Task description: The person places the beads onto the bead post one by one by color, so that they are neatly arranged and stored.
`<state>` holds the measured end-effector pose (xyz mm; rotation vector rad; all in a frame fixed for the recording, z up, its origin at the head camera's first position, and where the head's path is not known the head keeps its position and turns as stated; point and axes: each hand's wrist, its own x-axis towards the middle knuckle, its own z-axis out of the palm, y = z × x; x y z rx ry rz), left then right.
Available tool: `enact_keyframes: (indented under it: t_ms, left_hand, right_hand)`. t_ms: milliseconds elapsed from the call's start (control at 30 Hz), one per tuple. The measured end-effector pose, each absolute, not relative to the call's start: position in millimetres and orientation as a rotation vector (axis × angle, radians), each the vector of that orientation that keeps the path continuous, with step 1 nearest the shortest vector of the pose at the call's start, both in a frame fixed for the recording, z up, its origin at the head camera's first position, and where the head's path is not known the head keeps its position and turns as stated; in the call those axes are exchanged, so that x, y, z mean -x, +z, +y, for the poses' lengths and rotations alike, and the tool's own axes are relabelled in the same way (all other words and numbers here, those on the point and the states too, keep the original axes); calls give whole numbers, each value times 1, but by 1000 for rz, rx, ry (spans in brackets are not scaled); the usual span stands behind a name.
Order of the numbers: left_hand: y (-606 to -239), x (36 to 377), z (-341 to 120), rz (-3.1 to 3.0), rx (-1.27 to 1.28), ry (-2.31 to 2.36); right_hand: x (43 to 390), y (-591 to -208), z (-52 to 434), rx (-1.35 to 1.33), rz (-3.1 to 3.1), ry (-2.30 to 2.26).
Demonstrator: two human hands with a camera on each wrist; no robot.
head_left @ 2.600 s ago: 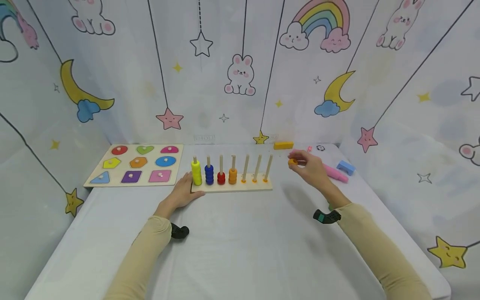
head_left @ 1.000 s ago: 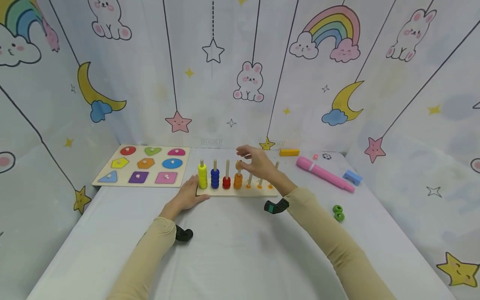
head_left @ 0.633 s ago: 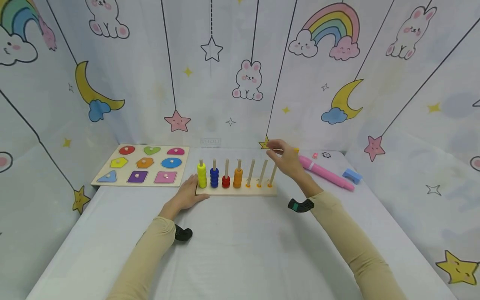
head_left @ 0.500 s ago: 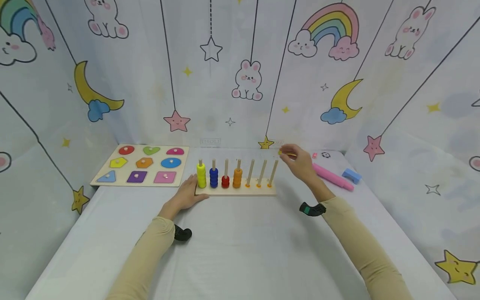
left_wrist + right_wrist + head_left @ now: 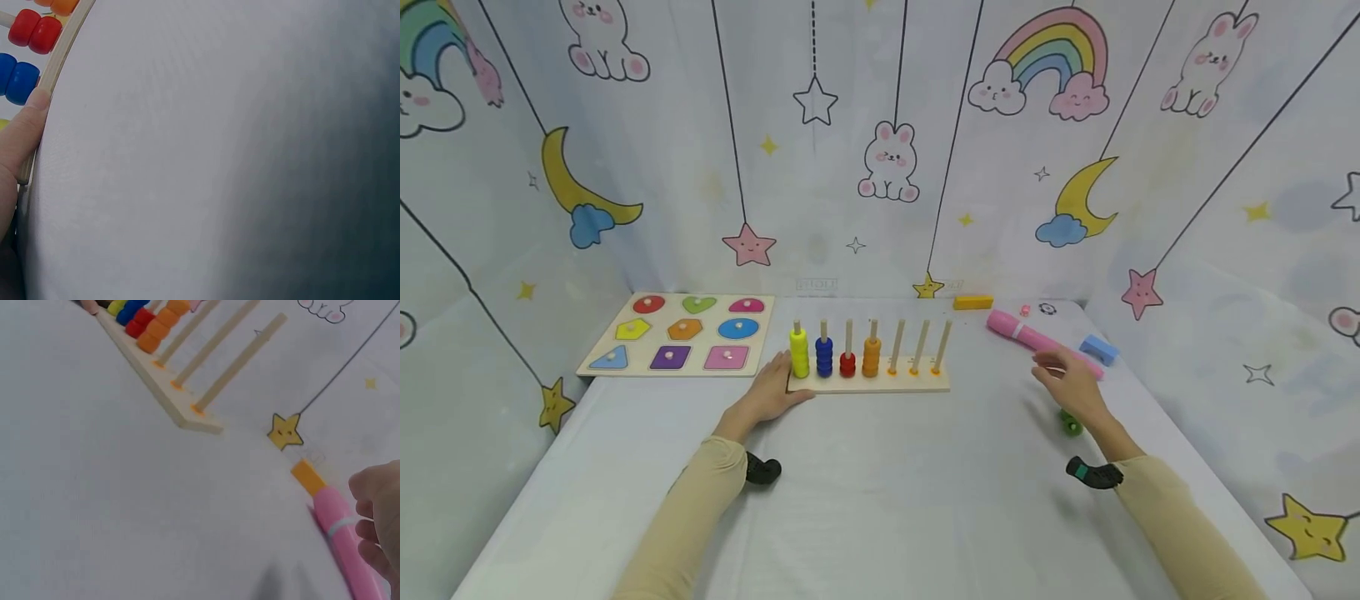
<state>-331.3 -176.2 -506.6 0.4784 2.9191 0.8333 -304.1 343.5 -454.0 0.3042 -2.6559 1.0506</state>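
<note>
A wooden peg board [image 5: 868, 384] stands mid-table, with yellow beads [image 5: 800, 354], blue beads [image 5: 824, 357], red beads [image 5: 847, 364] and orange beads [image 5: 871, 357] on four of its pegs; the three right-hand pegs are bare. My left hand [image 5: 767, 392] holds the board's left end, its thumb [image 5: 31, 119] along the front edge in the left wrist view. My right hand [image 5: 1067, 387], holding nothing, hovers at the right with fingers loosely bent. It is above the green beads [image 5: 1071, 423], partly covering them, and overlaps the pink marker-shaped stick [image 5: 1026, 332].
To the left lies a shape puzzle board [image 5: 692, 367] with knobbed pieces. A yellow block [image 5: 973, 302] is at the back edge, a blue block [image 5: 1099, 349] at the right edge. Small pink item [image 5: 1025, 310] and a round black-and-white one [image 5: 1047, 308] lie behind the stick.
My right hand put an orange bead on the orange peg, let go, then swung right and nearer over the green beads. The left hand stays on the board.
</note>
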Motion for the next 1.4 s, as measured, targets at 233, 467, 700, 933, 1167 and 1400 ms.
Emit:
enact_keyframes:
  t_ms: [233, 467, 700, 933, 1167, 1400]
  left_hand:
    - [-506, 330, -176, 2913, -466, 820]
    - [-506, 332, -177, 2895, -451, 822]
    - [-506, 334, -179, 2887, -458, 835]
    - [-505, 335, -179, 2885, -449, 825]
    - [-506, 333, -177, 2889, -461, 839]
    - [-505, 333, -178, 2875, -445, 832]
  right_hand:
    - [282, -475, 374, -292, -2727, 948]
    - [261, -484, 386, -355, -2761, 975]
    - [242, -491, 398, -440, -2740, 891]
    - [239, -495, 401, -435, -2773, 933]
    - [249, -493, 397, -376, -2736, 910]
    - [279, -473, 370, -466, -2598, 1001]
